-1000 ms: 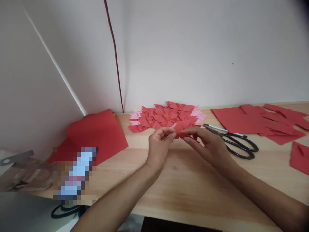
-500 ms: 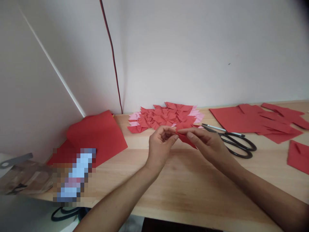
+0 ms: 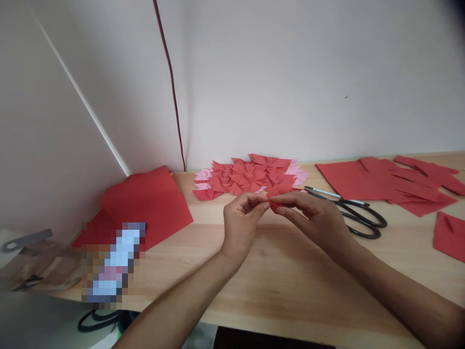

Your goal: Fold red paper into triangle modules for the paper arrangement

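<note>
Legible text, labels, brands, numbers or signs: none. Pixelated panel (image 3: 116, 261), near the front edge of the surface (image 3: 290, 291), left part: content masked, unreadable. Transparent package (image 3: 54, 271), at the left end: any print too blurred to read.

Small red paper piece (image 3: 275, 208): thin, full shape hidden by the grip
Visible sliver: narrow
Pinch point: between left hand (image 3: 241, 220) and right hand (image 3: 321, 213)

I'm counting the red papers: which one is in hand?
The small red piece that the left hand and right hand hold together; the other red papers rest on the table, unheld.
</note>
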Demonstrator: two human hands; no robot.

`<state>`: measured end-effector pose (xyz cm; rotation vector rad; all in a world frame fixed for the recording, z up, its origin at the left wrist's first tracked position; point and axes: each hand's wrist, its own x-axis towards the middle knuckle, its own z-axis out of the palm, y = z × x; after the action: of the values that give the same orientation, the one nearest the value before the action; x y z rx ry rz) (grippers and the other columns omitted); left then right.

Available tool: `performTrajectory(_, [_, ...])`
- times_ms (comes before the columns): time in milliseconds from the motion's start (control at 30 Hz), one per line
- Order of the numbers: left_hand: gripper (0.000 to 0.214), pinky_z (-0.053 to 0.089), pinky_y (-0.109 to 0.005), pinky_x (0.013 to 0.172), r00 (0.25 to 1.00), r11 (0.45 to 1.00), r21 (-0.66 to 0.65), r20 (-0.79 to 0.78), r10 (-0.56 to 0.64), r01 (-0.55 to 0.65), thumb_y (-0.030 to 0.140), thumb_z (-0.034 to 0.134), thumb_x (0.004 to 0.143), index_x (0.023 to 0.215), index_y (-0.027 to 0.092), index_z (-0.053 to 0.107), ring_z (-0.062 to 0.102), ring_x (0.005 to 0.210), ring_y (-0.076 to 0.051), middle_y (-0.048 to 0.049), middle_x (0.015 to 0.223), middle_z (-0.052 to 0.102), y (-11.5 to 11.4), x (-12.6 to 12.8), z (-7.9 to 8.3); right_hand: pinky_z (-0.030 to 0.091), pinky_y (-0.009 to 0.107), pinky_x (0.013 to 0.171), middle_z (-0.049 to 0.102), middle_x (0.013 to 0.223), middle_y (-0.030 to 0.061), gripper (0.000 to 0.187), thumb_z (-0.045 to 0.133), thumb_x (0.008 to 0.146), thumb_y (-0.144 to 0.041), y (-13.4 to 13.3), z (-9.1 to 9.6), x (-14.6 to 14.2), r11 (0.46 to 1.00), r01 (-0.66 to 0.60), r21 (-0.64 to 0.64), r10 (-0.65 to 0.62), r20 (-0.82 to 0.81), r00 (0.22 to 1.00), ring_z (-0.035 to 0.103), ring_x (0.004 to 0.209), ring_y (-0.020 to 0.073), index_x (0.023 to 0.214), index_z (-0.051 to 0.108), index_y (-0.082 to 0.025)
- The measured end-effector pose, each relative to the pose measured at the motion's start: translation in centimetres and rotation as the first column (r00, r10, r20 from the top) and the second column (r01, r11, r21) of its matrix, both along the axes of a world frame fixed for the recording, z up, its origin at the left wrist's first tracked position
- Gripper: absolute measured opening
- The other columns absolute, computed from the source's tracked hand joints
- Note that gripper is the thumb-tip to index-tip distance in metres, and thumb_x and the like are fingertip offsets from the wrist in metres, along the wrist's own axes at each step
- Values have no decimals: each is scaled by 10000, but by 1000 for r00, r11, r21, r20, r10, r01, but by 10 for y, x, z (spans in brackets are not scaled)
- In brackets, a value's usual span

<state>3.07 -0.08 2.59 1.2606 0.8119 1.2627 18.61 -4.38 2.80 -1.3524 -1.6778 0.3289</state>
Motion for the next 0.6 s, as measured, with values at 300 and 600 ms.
performTrajectory(300, [70,456,-231,691,1000,1000,-19,2,4,-4,154,716,687,742,158,672,583,700,-104,3,729,657,1,2,-6,509,283,691,737,900,-10,138,615,863,-293,0,1,-1,1000,2,31,-3,31,1000,670,798,160,952,715,-258])
performTrajectory(600, [53,439,-228,702,1000,1000,2,-23,-21,21,152,682,713,748,159,644,564,719,-104,8,746,631,1,3,-7,502,268,681,730,867,-12,137,589,880,-289,1,-2,-1,999,1,40,-3,53,999,660,770,147,940,707,-255])
